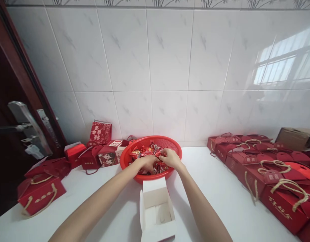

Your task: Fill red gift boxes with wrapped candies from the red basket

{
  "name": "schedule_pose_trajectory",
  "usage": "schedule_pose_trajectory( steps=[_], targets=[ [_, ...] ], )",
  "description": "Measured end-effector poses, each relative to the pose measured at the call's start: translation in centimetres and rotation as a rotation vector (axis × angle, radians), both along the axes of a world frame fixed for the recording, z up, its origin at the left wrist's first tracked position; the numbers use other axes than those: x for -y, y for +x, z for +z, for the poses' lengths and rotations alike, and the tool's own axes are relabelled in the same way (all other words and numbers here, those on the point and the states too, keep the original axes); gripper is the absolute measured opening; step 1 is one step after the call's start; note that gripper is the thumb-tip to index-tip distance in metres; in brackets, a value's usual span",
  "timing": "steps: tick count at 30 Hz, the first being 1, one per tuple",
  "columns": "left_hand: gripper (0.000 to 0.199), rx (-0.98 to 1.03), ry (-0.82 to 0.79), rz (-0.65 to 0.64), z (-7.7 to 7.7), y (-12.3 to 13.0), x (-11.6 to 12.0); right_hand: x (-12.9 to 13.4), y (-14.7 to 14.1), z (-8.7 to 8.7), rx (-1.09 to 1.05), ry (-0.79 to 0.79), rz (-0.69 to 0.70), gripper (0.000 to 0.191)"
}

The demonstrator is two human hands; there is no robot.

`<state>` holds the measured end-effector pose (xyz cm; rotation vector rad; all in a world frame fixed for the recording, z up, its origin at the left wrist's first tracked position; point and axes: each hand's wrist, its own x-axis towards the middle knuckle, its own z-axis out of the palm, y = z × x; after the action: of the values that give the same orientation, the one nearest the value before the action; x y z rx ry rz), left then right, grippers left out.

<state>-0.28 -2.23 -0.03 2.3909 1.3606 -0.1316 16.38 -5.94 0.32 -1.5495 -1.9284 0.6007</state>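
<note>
Both hands are inside a red plastic basket (150, 138) that holds many wrapped candies (142, 152) in red and dark wrappers. My left hand (149, 164) reaches down among the candies, fingers bent and their tips hidden. At the basket's right side, my right hand (170, 158) has its fingers curled together at the candies; what is between them is too small to make out. Just in front of the basket stands an open box (158, 208), white inside, with its flaps spread. A small round cut shows in it, and no candy is visible inside.
Several closed red gift boxes with rope handles (248, 171) stand in rows on the right of the white table (195, 188). More red boxes (43, 193) sit at the left, near a dark door (15, 67). A cardboard box (292, 138) is at the back right, and a tiled wall (167, 60) rises behind.
</note>
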Motion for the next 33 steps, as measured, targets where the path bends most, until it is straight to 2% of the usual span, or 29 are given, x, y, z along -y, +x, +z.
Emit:
schedule_pose_trajectory(
  steps=[3,8,12,16,19,25,33],
  targets=[
    [0.041,0.069,-0.052,-0.006,0.9,-0.3,0.4,0.1,0.2,0.1,-0.038,-0.001,0.018,0.01],
    [0.031,0.554,0.216,0.11,2.0,-0.7,1.0,-0.1,0.4,-0.1,-0.183,-0.005,0.1,0.027],
    [0.034,0.775,0.301,0.071,1.9,-0.6,0.8,-0.5,0.6,-0.4,-0.32,-0.026,0.204,0.036],
    [0.034,0.819,0.318,-0.001,1.5,-0.7,0.7,-0.7,0.6,-0.7,-0.415,-0.047,0.265,0.031],
    [0.033,0.785,0.328,-0.024,1.3,-0.7,0.7,-0.9,0.5,-0.9,-0.492,-0.034,0.181,0.026],
    [0.036,0.771,0.419,0.095,1.2,-1.0,0.2,-1.2,0.6,-1.3,-0.717,0.027,0.06,0.027],
    [0.036,0.718,0.449,0.191,1.1,-1.1,0.1,-1.4,0.4,-1.4,-0.76,0.032,0.013,0.02]
  ],
)
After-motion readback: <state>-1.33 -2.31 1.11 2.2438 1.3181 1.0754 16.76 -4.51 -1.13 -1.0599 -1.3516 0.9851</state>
